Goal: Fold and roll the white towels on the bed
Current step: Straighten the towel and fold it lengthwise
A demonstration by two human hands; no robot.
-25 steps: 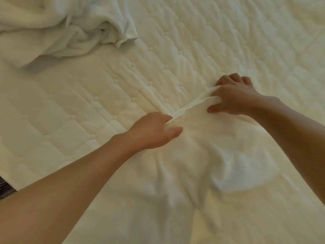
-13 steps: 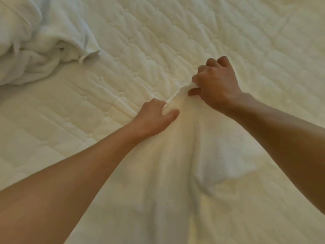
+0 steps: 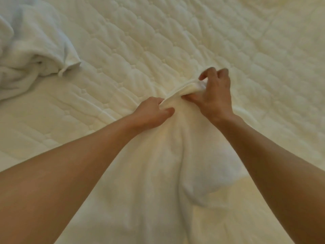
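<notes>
Two hands grip the far edge (image 3: 182,89) of one towel (image 3: 158,176), which lies rumpled on the bed (image 3: 175,41) and runs from the hands back toward the near side, between the forearms. The left hand (image 3: 152,112) has its fingers curled round the edge with the thumb on the near side, bunching the cloth where it holds. The right hand (image 3: 215,95), just to the right and a little farther off, pinches the same edge between thumb and curled fingers and holds a short stretch of it raised off the bed. The hands sit close together, so only that short span is taut between them. The rest of the towel sags into a deep crease down its middle, with a rounded lobe spilling out to the right. Holding the edge at two points looks like a way to find the hem and work along it to the corners, so the cloth can be spread flat before any fold; the folding itself seems not yet begun. A pile (image 3: 29,50) of more white towels sits at the far left, well apart from this one, with a loose corner pointing toward the middle of the bed.
</notes>
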